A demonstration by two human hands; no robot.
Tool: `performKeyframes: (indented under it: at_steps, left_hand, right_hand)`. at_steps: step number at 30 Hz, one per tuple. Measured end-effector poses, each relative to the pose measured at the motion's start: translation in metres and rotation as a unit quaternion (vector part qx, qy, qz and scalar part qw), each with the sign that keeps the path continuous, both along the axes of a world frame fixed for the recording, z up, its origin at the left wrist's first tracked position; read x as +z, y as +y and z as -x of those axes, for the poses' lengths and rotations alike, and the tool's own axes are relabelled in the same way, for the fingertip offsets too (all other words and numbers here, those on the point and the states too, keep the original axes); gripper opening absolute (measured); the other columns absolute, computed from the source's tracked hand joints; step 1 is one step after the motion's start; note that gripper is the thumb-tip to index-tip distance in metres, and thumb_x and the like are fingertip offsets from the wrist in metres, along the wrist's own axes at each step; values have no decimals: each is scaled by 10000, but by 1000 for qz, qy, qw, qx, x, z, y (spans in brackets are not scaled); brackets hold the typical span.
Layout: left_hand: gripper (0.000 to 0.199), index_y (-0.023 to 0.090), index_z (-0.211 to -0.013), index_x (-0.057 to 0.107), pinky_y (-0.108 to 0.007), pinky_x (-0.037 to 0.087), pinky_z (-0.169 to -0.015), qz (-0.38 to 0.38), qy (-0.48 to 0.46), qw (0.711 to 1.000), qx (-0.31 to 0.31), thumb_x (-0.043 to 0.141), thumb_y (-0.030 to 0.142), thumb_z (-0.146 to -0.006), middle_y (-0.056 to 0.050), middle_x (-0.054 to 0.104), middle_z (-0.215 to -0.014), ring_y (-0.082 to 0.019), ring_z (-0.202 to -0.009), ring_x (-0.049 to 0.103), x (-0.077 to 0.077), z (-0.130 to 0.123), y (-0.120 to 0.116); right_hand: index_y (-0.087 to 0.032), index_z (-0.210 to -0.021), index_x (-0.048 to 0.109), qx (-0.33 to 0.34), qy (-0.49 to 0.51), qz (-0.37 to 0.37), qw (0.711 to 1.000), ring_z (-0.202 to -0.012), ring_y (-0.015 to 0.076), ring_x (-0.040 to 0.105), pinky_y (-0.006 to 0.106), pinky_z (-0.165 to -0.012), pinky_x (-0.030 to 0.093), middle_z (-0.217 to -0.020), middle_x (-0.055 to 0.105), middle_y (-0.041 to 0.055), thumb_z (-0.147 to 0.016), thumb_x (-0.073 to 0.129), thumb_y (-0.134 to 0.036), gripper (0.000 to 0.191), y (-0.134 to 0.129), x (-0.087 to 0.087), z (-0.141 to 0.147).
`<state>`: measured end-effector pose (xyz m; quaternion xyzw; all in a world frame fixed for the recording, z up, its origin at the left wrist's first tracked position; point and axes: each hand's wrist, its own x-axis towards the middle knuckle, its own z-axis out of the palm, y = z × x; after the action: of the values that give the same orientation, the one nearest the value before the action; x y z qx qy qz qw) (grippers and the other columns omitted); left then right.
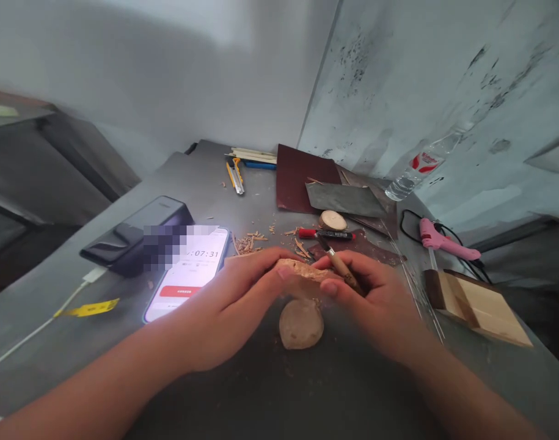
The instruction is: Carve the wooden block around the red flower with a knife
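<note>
Both hands meet over the middle of the table. My left hand point(249, 284) is closed on a small carved piece of wood point(306, 271) with a rough, chipped upper face. My right hand point(373, 293) grips a carving tool point(341, 267) with a wooden handle and a metal collar, its dark blade pointing up and away to the left. The right thumb rests against the near right end of the wood. Just below the hands, a rounded pale disc point(301, 325), which looks like wood, lies on the grey table.
Wood shavings point(249, 242) lie beyond my left hand. A phone point(194, 263) and black power bank point(139, 232) are left. Behind lie a utility knife point(236, 176), red marker point(325, 234), wood slice point(333, 220) and sheets point(302, 177). A bottle point(421, 165), pink glue gun point(446, 242) and wooden block point(481, 305) stand right.
</note>
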<state>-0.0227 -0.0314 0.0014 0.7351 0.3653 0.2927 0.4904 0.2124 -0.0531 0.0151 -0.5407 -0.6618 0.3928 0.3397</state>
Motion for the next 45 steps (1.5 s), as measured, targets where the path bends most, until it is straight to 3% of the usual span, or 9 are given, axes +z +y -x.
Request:
performKeyframes:
  at_steps: [5,12,19,27,32,37,40,43,45]
  left_hand:
    - [261,287,-1295,662,-307,572,-863,-94,61,994,-2,565,358,-1063,-23,757,-1181,-219,-1085,708,-4,-1,2]
    - [205,220,-1004,675,-268,473,-607,-117,105,988,-2,533,355,-1066,-8,704,-820,-162,-704,628,-4,-2,-2]
    - [127,237,-1076,673,-289,520,-738,-133,68,989,17,566,303,-1057,-15,739,-962,-168,-841,680,-4,-3,-5]
    - [139,240,-1000,664,-266,513,-708,-117,104,988,10,540,268,-1055,1,760,-953,-157,-831,697,-4,-5,-2]
    - [172,268,-1142,697,-309,564,-840,-92,124,988,8,587,243,-1012,-13,788,-1077,-201,-979,738,-8,-5,-2]
    - [170,294,-1173,686,-295,575,-798,-96,110,989,21,609,276,-1023,12,793,-1071,-189,-935,744,-7,-7,0]
    - [185,293,-1187,664,-253,565,-717,-92,75,992,48,637,258,-1008,33,778,-989,-151,-820,726,-7,-6,1]
    - [205,277,-1196,665,-262,568,-743,-98,74,991,44,629,234,-999,8,762,-1045,-162,-887,725,-10,-4,2]
    - [254,276,-1249,663,-288,572,-784,-109,84,990,37,617,242,-1001,-20,751,-1122,-188,-971,722,-13,-2,3]
  right_hand:
    - [-247,-1102,755,34,22,-3,999,-824,190,710,278,-715,569,-940,775,18,-1005,676,-502,284,-6,-16,-7]
    - [-260,-1077,732,55,-95,-117,987,-800,173,720,260,-686,557,-960,794,15,-1069,584,-326,162,-15,-11,-17]
    - [-382,-1492,548,111,-133,-79,982,-900,148,777,249,-800,608,-1056,812,-20,-1130,459,-266,390,-21,-1,-30]
    - [-335,-1348,669,99,-244,-128,956,-1035,194,794,293,-924,644,-1200,818,23,-1087,513,-303,306,-29,7,-32]
    - [-319,-1293,696,102,-225,-126,961,-1003,193,795,340,-949,642,-1184,825,11,-1070,536,-270,279,-21,4,-29]
    - [-346,-1287,726,79,-208,-96,970,-965,254,805,397,-857,676,-1143,828,38,-1036,618,-320,275,-22,2,-33]
    - [-332,-1261,722,41,-125,-29,991,-962,285,810,374,-743,698,-1121,825,62,-992,686,-342,271,-23,4,-35]
    - [-329,-1136,742,10,-10,13,1000,-1081,278,791,354,-836,694,-1293,778,56,-952,765,-364,188,-21,11,-36]
    - [-326,-1090,775,6,44,23,999,-929,220,800,312,-767,689,-1309,766,50,-939,796,-375,159,-18,15,-37]
